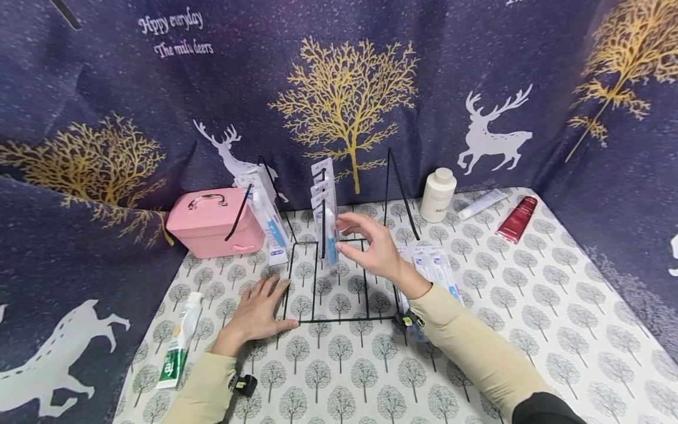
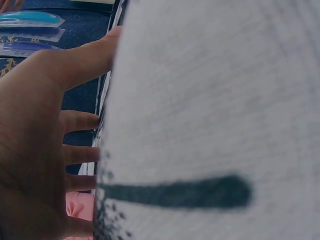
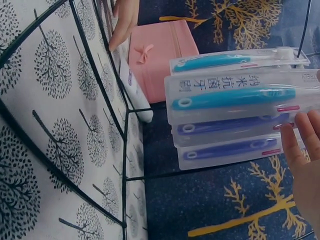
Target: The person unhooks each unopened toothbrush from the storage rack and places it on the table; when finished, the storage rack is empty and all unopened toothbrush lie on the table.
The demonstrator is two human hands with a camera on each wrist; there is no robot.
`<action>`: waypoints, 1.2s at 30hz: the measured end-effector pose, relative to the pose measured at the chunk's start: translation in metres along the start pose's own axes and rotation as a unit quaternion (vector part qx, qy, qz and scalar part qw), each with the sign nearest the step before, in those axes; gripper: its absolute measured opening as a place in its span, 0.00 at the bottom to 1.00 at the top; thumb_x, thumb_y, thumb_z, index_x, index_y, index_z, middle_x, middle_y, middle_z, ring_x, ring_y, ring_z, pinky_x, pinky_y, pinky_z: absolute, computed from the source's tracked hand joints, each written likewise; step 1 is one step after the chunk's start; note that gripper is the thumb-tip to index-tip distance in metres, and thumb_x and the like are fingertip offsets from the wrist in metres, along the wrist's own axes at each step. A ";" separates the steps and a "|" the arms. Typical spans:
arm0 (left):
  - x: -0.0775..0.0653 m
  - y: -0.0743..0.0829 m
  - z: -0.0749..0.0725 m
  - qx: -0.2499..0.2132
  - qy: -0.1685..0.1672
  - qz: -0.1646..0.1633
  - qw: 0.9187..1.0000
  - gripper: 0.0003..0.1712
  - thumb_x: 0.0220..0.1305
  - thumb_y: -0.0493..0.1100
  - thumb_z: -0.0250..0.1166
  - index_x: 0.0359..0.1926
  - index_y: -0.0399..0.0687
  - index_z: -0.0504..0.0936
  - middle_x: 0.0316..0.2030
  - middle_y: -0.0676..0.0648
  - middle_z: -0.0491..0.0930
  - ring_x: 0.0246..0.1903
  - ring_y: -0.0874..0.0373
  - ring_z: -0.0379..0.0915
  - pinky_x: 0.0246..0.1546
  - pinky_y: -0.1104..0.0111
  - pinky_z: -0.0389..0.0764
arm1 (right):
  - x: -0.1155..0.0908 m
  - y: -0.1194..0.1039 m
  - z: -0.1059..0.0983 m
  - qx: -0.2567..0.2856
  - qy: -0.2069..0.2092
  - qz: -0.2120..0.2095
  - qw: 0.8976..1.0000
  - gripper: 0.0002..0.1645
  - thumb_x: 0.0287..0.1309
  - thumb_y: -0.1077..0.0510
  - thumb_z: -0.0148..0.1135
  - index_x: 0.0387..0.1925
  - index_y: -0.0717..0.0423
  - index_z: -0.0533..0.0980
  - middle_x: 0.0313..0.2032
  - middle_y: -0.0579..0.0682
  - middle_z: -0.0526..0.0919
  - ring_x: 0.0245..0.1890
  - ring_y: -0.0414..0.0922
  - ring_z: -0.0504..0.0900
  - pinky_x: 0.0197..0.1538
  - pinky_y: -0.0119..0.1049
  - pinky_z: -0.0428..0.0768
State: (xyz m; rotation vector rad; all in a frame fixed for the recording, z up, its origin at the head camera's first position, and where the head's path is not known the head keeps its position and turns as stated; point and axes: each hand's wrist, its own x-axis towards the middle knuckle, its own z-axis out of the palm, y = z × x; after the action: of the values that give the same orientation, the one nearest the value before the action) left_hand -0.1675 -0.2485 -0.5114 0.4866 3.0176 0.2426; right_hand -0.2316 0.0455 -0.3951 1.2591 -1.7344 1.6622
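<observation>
My left hand (image 1: 256, 309) lies on the tablecloth with fingers spread, at the front left corner of a black wire display rack (image 1: 341, 320). In the left wrist view, the left hand's fingers (image 2: 80, 155) press down on the cloth. My right hand (image 1: 373, 244) is raised beside packaged toothbrushes (image 1: 331, 235) hanging from the rack's middle hook. Its thumb and fingers are apart, gripping nothing. In the right wrist view, blue and purple toothbrush packs (image 3: 230, 100) hang in a row, with fingertips (image 3: 291, 137) close to their edge; contact is unclear. More packs (image 1: 259, 200) hang from the left hook.
Toothbrush packs (image 1: 439, 262) lie right of the rack, partly under my right arm. A pink case (image 1: 217, 229), a small tube (image 1: 278, 255) and a green-and-white tube (image 1: 180, 341) are left. A white bottle (image 1: 438, 195), white tube (image 1: 482, 204) and red tube (image 1: 518, 219) stand or lie back right.
</observation>
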 end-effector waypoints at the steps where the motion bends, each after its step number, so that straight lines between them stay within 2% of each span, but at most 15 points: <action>1: 0.000 0.001 0.000 -0.002 -0.001 -0.001 1.000 0.59 0.39 0.79 0.57 0.69 0.60 0.52 0.69 0.42 0.49 0.65 0.36 0.48 0.60 0.35 0.49 | 0.000 0.001 0.000 -0.001 0.001 0.001 1.000 0.32 0.35 0.80 0.65 0.48 0.82 0.66 0.39 0.71 0.76 0.39 0.63 0.76 0.40 0.52 0.81; 4: 0.001 0.002 -0.001 -0.004 0.000 -0.002 1.000 0.58 0.39 0.79 0.58 0.69 0.61 0.52 0.69 0.42 0.49 0.65 0.36 0.48 0.60 0.35 0.49 | 0.001 0.003 0.001 -0.009 0.002 0.010 1.000 0.32 0.36 0.78 0.66 0.48 0.81 0.66 0.39 0.69 0.77 0.39 0.61 0.77 0.40 0.50 0.81; 9: 0.002 0.003 0.000 0.003 0.003 0.001 1.000 0.58 0.39 0.79 0.57 0.69 0.60 0.53 0.69 0.43 0.49 0.65 0.37 0.48 0.60 0.35 0.49 | -0.001 0.010 0.003 0.002 0.005 0.030 1.000 0.33 0.38 0.78 0.66 0.51 0.78 0.66 0.40 0.67 0.76 0.39 0.58 0.77 0.41 0.54 0.80; 12: 0.002 0.003 0.001 0.005 0.002 0.004 1.000 0.59 0.38 0.80 0.57 0.69 0.60 0.53 0.69 0.43 0.49 0.65 0.38 0.48 0.60 0.35 0.49 | -0.002 0.013 0.005 0.010 0.005 0.041 0.999 0.33 0.39 0.78 0.65 0.51 0.78 0.65 0.40 0.67 0.76 0.39 0.58 0.77 0.42 0.54 0.80; 21: 0.002 0.003 0.001 0.007 0.006 0.007 1.000 0.59 0.39 0.78 0.58 0.69 0.59 0.53 0.69 0.42 0.49 0.65 0.37 0.48 0.60 0.35 0.49 | -0.005 0.017 0.009 0.006 0.019 0.047 0.999 0.25 0.43 0.79 0.61 0.48 0.78 0.68 0.32 0.66 0.79 0.31 0.54 0.80 0.38 0.46 0.83; 25: 0.002 0.001 0.001 0.008 0.006 0.008 1.000 0.59 0.39 0.79 0.57 0.69 0.59 0.53 0.69 0.42 0.49 0.65 0.37 0.49 0.60 0.35 0.50 | -0.006 0.017 0.009 0.004 0.029 0.048 0.998 0.24 0.42 0.80 0.61 0.45 0.79 0.69 0.30 0.66 0.78 0.30 0.54 0.79 0.36 0.47 0.83; 29: 0.003 -0.001 0.000 0.011 0.008 0.007 1.000 0.59 0.38 0.79 0.57 0.69 0.59 0.53 0.69 0.42 0.49 0.65 0.37 0.49 0.59 0.35 0.50 | -0.005 0.012 0.010 0.001 0.027 0.046 0.999 0.25 0.40 0.81 0.61 0.46 0.81 0.68 0.30 0.67 0.77 0.28 0.55 0.79 0.33 0.49 0.82; 36: 0.000 0.001 0.000 0.006 -0.002 -0.001 1.000 0.59 0.39 0.79 0.57 0.69 0.60 0.52 0.69 0.43 0.49 0.65 0.37 0.48 0.60 0.35 0.49 | -0.007 0.006 0.008 -0.005 0.014 0.028 0.999 0.34 0.40 0.80 0.61 0.54 0.79 0.62 0.28 0.66 0.80 0.26 0.54 0.80 0.33 0.45 0.84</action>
State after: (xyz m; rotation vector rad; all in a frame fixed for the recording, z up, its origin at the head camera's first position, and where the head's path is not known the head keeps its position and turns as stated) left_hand -0.1675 -0.2475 -0.5110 0.4858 3.0174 0.2223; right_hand -0.2311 0.0390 -0.4057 1.1863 -1.7743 1.6915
